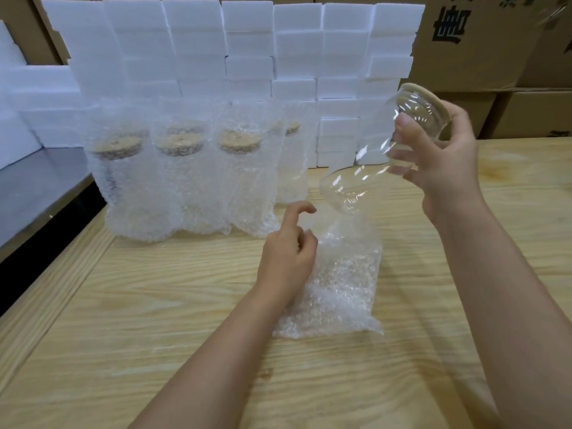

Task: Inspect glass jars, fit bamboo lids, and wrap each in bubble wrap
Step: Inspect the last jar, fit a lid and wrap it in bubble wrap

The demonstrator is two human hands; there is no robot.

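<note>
On the wood table [123, 305], wrapped jars [185, 181] stand far left, while the right hand [445, 162] grips one more jar [371, 168], lid [424, 94] on, tilted over the bag [340, 280], whose far edge the left hand [284, 261] pinches, so wrapping is next.

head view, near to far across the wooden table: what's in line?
bubble wrap bag → wrapped jars → foam blocks → cardboard boxes. Skipped: left hand, on the bag; right hand with glass jar, held in the air.
</note>
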